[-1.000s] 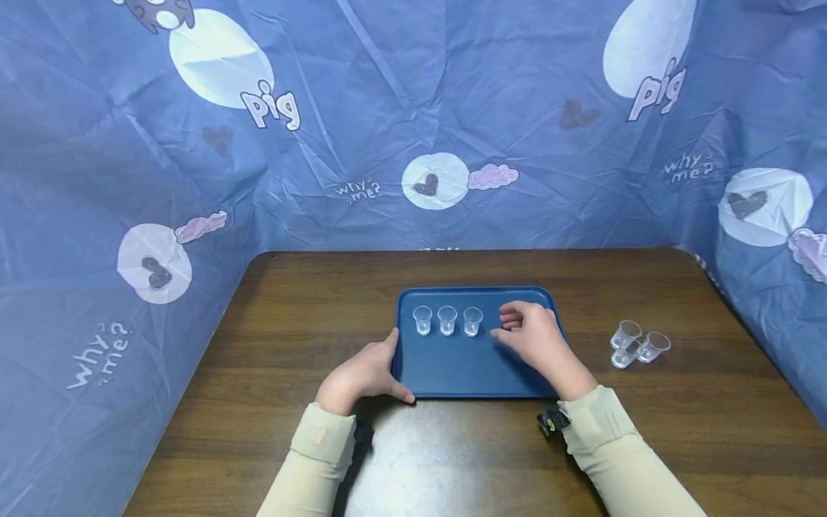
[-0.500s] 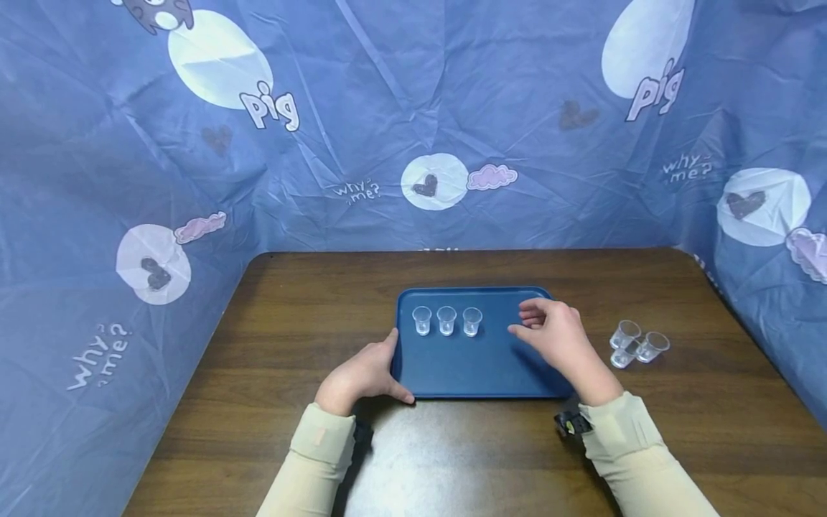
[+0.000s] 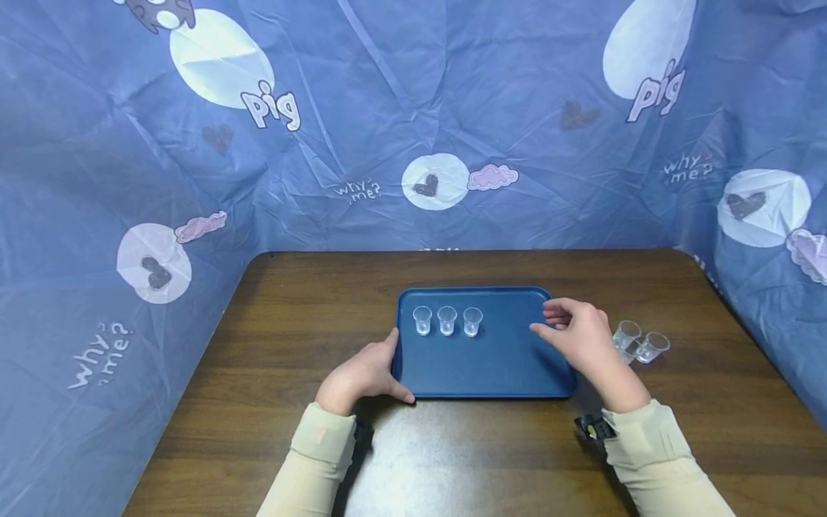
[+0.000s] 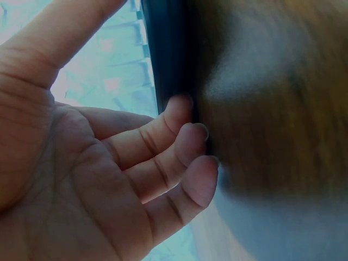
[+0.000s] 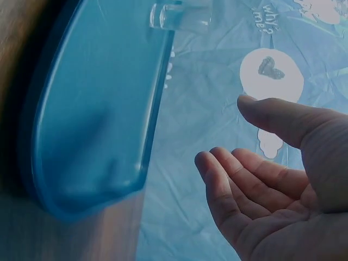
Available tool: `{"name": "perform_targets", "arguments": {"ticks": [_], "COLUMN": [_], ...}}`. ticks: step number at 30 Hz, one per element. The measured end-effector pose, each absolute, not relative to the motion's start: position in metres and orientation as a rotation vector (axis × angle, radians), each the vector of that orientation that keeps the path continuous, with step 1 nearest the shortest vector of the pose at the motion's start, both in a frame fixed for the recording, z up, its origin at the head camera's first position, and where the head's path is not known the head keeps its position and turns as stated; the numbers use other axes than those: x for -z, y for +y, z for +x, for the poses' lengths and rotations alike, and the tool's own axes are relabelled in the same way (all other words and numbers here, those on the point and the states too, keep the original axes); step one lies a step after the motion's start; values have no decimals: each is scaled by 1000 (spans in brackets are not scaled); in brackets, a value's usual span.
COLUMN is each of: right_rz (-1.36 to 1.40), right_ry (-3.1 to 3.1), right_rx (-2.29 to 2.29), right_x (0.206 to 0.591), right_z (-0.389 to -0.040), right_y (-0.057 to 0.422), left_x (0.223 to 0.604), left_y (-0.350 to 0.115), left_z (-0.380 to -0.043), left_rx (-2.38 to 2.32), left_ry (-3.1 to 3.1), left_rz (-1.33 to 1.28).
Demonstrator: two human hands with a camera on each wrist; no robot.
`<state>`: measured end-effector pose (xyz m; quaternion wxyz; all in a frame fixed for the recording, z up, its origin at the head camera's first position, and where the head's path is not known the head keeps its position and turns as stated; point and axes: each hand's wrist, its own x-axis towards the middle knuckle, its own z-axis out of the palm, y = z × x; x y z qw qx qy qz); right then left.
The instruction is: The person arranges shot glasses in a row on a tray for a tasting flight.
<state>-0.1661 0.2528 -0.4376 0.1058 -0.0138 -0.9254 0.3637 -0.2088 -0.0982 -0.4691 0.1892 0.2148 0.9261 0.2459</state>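
Three clear shot glasses stand upright in a row on a blue tray (image 3: 484, 366): a left one (image 3: 423, 321), a middle one (image 3: 447, 321) and a right one (image 3: 472, 322). My left hand (image 3: 365, 373) rests against the tray's left side near its front corner, thumb spread from the fingers; the left wrist view has its fingertips (image 4: 200, 182) touching the tray edge. Over the tray's right edge hovers my right hand (image 3: 581, 341), fingers loosely bent, thumb apart, nothing between them. The right wrist view shows the tray (image 5: 103, 103) and a glass (image 5: 182, 17) beyond that hand.
More clear shot glasses stand close together on the wooden table (image 3: 278, 345) right of the tray, a front-right one (image 3: 654, 347) showing best. My right hand and wrist partly cover this cluster. A blue printed cloth (image 3: 362, 129) encloses the table's back and sides.
My right hand has moved rightward, away from the row of glasses, to the tray's right edge. My left hand and the glasses have stayed put.
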Motion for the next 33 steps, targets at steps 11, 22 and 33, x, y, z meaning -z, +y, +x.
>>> {"name": "perform_targets", "arguments": {"ticks": [11, 22, 33], "right_rz": [-74, -100, -197], "right_ry": [-2694, -2640, -2628], "right_rx": [-1053, -975, -901], "right_x": [433, 440, 440], "right_z": [-156, -138, -123], "right_y": [267, 295, 314], "left_x": [468, 471, 471], "left_y": [-98, -99, -99], "left_z": [-210, -208, -209], "left_rx": [-698, -705, -706], "left_ry": [2609, 2602, 2591], "left_rz": [602, 601, 583]}}
